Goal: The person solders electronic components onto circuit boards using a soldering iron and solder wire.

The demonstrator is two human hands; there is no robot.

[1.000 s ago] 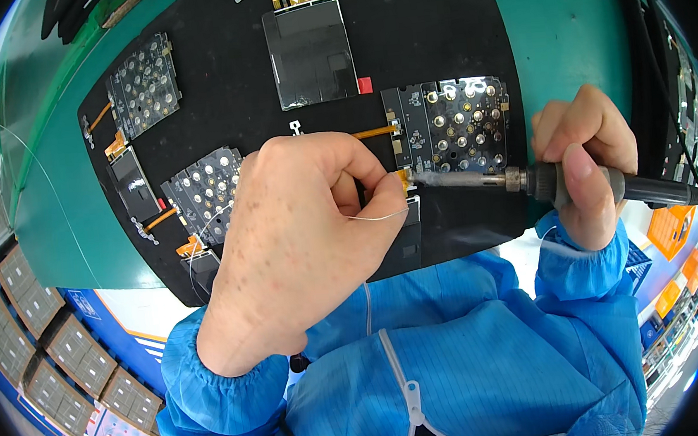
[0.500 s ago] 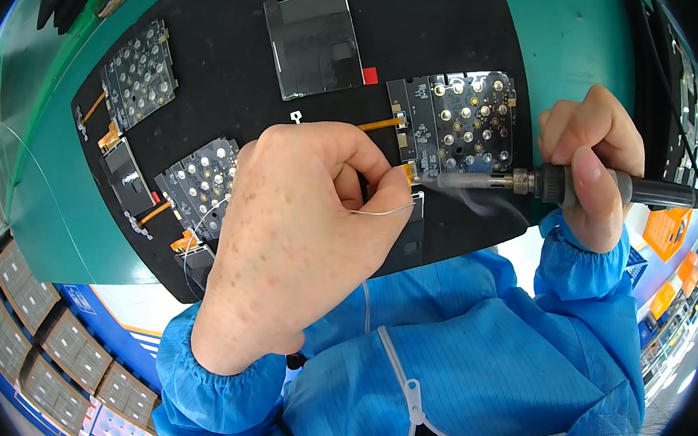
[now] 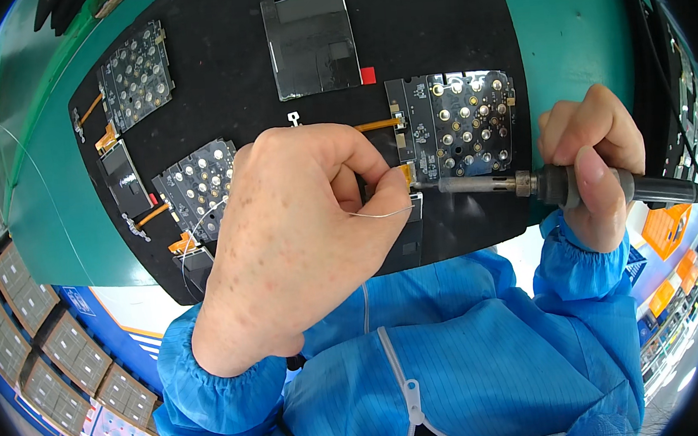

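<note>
My left hand [image 3: 300,230] is closed in a pinch on a thin strand of solder wire [image 3: 382,214]. My right hand [image 3: 598,167] grips a soldering iron [image 3: 558,185] by its dark handle. The iron's tip points left and reaches the orange flex cable [image 3: 406,175] at the lower left edge of a circuit board [image 3: 474,128] with rows of round metal contacts; exact contact is too small to tell. Below that edge, a dark display screen [image 3: 407,242] lies partly hidden by my left hand. Another orange ribbon [image 3: 378,124] leaves the board's left side and runs behind the hand.
On the black mat [image 3: 211,64] lie a larger dark screen [image 3: 313,42] with a red tab, a board [image 3: 136,75] at far left, and another board [image 3: 196,181] beside my left hand. The green table [image 3: 574,40] surrounds the mat. A black cable [image 3: 656,50] runs along the right.
The smoke near the iron's tip has thinned. The mat and the parts on it appear shifted slightly left. Both hands keep nearly the same place and grip.
</note>
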